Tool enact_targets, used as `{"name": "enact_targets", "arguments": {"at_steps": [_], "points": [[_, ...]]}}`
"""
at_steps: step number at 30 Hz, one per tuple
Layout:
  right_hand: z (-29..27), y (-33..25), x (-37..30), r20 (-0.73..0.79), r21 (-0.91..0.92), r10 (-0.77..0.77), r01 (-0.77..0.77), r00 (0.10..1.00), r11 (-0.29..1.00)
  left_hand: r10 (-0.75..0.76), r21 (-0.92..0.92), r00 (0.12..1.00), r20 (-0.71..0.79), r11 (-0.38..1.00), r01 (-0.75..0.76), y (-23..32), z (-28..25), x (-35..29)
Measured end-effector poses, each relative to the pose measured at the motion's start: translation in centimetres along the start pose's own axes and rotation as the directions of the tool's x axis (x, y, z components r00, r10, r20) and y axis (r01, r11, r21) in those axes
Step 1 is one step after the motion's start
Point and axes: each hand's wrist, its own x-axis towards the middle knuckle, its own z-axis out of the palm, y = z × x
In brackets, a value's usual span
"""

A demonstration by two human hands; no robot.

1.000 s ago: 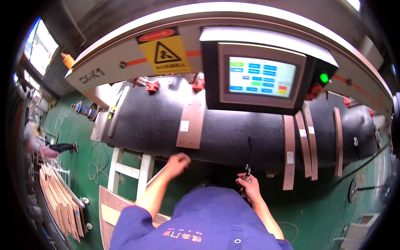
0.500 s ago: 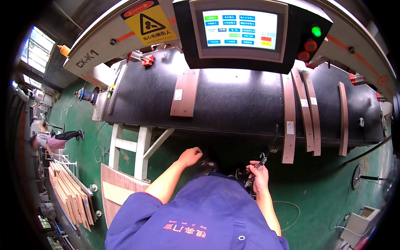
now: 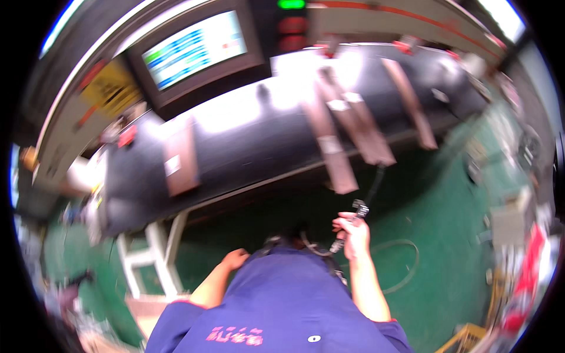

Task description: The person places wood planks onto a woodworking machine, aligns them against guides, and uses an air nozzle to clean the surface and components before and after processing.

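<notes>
Nearest us is our blue shirt [image 3: 259, 300], with both bare arms reaching out past it. Our left hand [image 3: 236, 259] hangs low just beside the shirt. We see nothing in it, but blur and angle leave us unable to tell whether its fingers are spread or curled.

Our right hand [image 3: 355, 236] is farther out, over the floor [image 3: 438, 215], its fingers wrapped round a metal tool [image 3: 361, 209]. A thin dark nozzle [image 3: 374, 185] runs from the tool toward the counter [image 3: 253, 147]; its tip is near the end of a strip, and we cannot tell whether they touch.

On the counter lie brown strips [image 3: 336, 167], some jutting past its near edge. Well to their left lies a wider board [image 3: 182, 167], with a white label [image 3: 172, 165].

Beyond hangs a lit screen [image 3: 197, 50], beside a yellow sign [image 3: 112, 88].

We judge the step in hand to be carrying the tool rather than working with it, as our left hand steadies no strip. The next move would seem to call for a firm right grip, with the nozzle kept clear of the jutting ends.
</notes>
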Motion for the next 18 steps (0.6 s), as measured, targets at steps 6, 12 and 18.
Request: {"name": "enact_targets", "arguments": {"at_steps": [6,12,18], "points": [[-2.4,0.5,-3.5,-0.101,0.061,-0.026,0.032,0.995,0.998,0.056,-0.296,0.994,-0.099,0.951,-0.083,-0.3,1.2,7.8],[-4.9,1.5,-9.6,-0.233,0.139,-0.042,0.076,0.972,0.987,0.237,-0.322,0.971,-0.016,0.919,-0.229,6.0,6.2,9.0],[-7.9,3.5,-10.6,-0.288,0.304,-0.034,0.125,0.957,0.944,0.385,-0.28,0.874,0.295,0.91,-0.306,16.6,10.7,2.1]]}}
